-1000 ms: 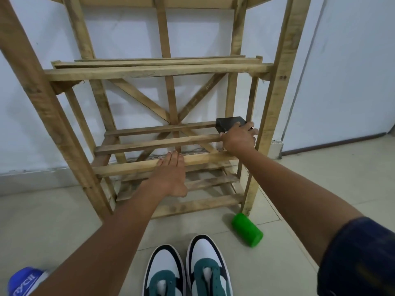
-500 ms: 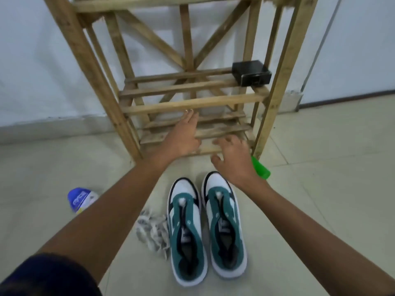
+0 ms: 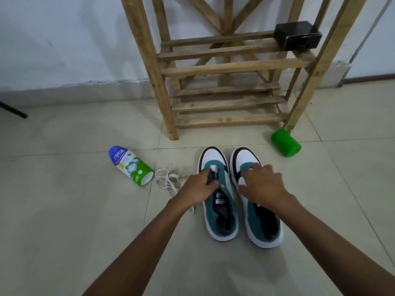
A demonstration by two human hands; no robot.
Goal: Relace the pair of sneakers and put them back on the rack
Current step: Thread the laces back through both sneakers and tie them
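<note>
Slatted bare-wood shoe rack against wall; pair of white-and-teal laceless sneakers on tiled floor before it, left hand pinching left tongue, right hand gripping right upper; loose white laces alongside.

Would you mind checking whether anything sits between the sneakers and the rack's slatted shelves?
Nothing visible does. The sneakers stand on bare floor just before the rack. The green cup lies by its right front leg, the black box at a shelf's right end; the slats beside it are free.
</note>
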